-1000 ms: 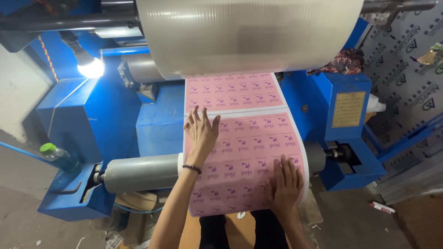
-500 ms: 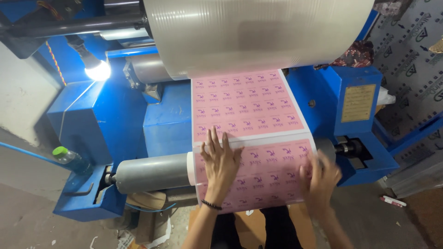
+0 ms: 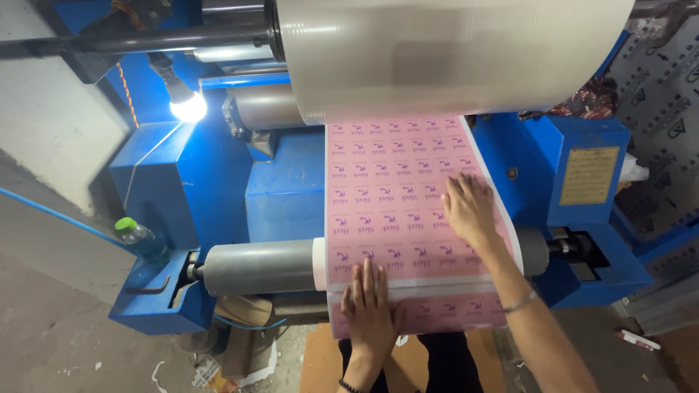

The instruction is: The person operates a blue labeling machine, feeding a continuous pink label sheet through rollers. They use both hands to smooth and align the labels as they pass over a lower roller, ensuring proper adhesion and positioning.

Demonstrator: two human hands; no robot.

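Note:
A pink printed sheet (image 3: pixel 393 189) with rows of purple marks runs down from under a big clear film roll (image 3: pixel 451 51) and over a grey roller (image 3: pixel 255 268). My left hand (image 3: pixel 370 306) lies flat, fingers together, on the lower part of the sheet just below the roller. My right hand (image 3: pixel 470 209) is spread flat higher up near the sheet's right edge. Both hands press on the sheet and grasp nothing. A thin bracelet sits on each wrist.
The blue machine frame (image 3: pixel 189 182) surrounds the rollers. A lit bulb (image 3: pixel 188 105) glows at upper left. A green-capped bottle (image 3: pixel 142 240) stands on the left ledge. A yellow plate (image 3: pixel 588 175) is on the right housing. Cardboard and scraps (image 3: pixel 240 364) lie on the floor.
My left hand slid down the sheet to below the roller. My right hand moved up from the lower right edge to the sheet's upper right part.

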